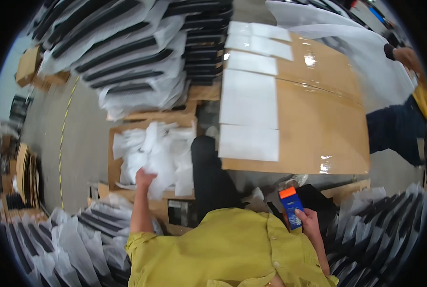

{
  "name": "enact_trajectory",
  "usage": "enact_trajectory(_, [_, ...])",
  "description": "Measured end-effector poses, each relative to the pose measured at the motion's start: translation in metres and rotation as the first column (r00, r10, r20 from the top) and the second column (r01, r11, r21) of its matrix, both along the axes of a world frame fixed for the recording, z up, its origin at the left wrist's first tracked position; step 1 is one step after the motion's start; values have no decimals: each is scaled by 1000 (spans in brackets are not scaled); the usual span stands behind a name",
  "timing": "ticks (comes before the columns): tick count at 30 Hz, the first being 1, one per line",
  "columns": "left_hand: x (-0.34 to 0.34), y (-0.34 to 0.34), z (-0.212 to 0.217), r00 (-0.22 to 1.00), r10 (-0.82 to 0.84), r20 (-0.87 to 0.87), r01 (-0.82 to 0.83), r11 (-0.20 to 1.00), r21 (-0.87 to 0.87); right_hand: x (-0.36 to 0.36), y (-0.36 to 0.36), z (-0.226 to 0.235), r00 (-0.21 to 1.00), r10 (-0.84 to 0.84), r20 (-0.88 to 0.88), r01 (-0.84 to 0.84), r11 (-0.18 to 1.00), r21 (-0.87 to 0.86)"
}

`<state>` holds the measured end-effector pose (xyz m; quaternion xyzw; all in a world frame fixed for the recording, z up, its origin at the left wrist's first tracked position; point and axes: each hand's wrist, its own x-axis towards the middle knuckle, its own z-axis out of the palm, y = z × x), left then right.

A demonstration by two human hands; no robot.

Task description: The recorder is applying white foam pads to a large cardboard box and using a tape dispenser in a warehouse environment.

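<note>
My left hand (145, 179) is at the near side of an open cardboard box (112, 158), its fingers closed on the edge of a thin white foam sheet (162, 182). More crumpled white foam sheets (144, 138) fill that box. My right hand (309, 222) is held low at my right side, wrapped round a small blue box-shaped thing with an orange end (291, 208); its exact kind I cannot make out. In front of me, several white sheets (249, 98) lie in a column along the left side of a large taped cardboard surface (323, 124).
Dark curved parts in white wrap (127, 62) are stacked at the far left. More wrapped parts stand in rows at near left (70, 234) and near right (381, 229). Another person (400, 124) stands at the right, beside a translucent sheet (366, 62). A yellow-black line (63, 138) marks the floor.
</note>
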<state>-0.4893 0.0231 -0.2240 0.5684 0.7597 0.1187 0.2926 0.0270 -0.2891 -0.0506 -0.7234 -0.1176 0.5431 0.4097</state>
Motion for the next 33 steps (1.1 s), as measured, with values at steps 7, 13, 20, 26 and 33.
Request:
enact_trajectory(7, [-9, -23, 62, 982, 63, 180, -50, 996, -79, 9, -12, -11, 992, -70, -105, 81, 992, 100])
enact_trajectory(13, [-22, -48, 123, 914, 178, 365, -179, 983, -31, 17, -17, -35, 999, 4, -51, 5, 986, 166])
enact_trajectory(20, [23, -24, 185, 889, 175, 424, -224, 972, 67, 16, -15, -21, 988, -40, -148, 75, 968, 239])
enact_trajectory(26, [127, 6, 295, 686, -114, 719, -76, 971, 227, 20, -21, -29, 983, -68, -171, 115, 953, 282])
enact_trajectory(33, [394, 60, 343, 613, -399, 682, 353, 911, 214, 27, -41, -40, 979, -195, -57, 203, 939, 279])
